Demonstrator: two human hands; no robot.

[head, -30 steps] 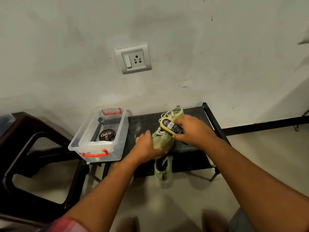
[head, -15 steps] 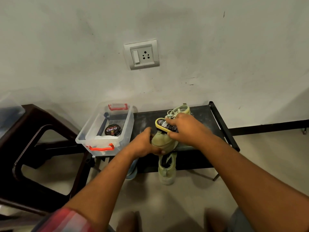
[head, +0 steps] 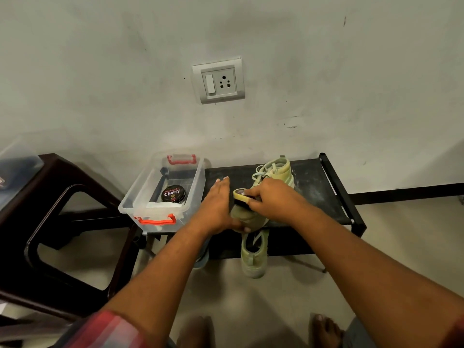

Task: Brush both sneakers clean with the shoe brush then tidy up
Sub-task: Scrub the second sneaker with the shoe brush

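Note:
A pale green sneaker stands on the black bench, toe toward me. My right hand grips the yellow-backed shoe brush, bristles down on the sneaker's front. My left hand lies against the sneaker's left side with fingers straight and its thumb pressed on the toe. The second green sneaker sits lower, below the bench's front edge, heel toward me.
A clear plastic box with red handles sits on the bench's left end, holding a Cherry polish tin and a white cloth. A dark brown stool stands at left. My bare feet are at the bottom.
My left hand's fingers have straightened out from their grip on the toe. The brush has slid down the sneaker toward the toe. The view has shifted slightly.

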